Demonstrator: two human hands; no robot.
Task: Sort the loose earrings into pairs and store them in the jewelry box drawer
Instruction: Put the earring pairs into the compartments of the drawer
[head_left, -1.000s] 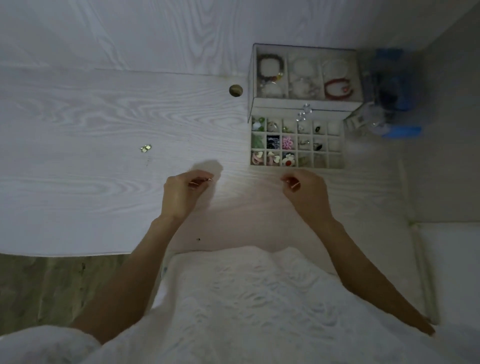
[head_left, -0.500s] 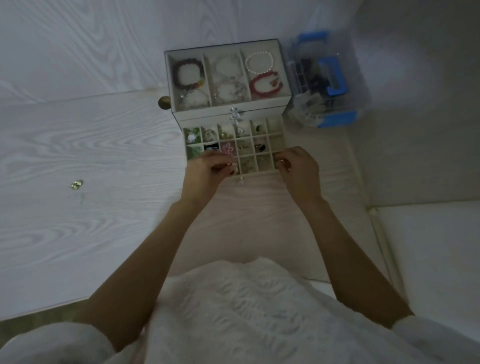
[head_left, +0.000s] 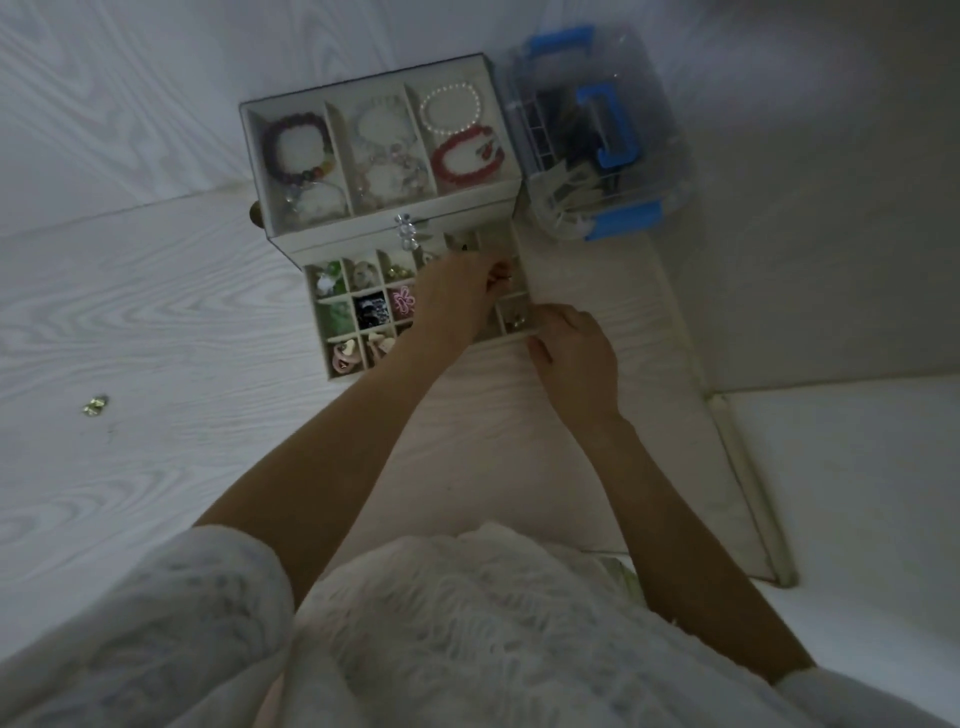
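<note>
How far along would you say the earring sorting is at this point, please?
Done: many cells of the open beige divided drawer already hold earrings. In hand: the left hand reaches into a right-side cell; the right hand rests at the drawer's front edge. Left: small gold earrings lying on the white wood-grain table.

Jewelry box (head_left: 384, 156) upper centre of frame, clear top w/ 3 bracelet bays. Drawer (head_left: 332, 338) pulled out below it, grid compartments, most hold small earrings. One loose gold earring (head_left: 95, 405) on table, far left, well apart from box.
</note>
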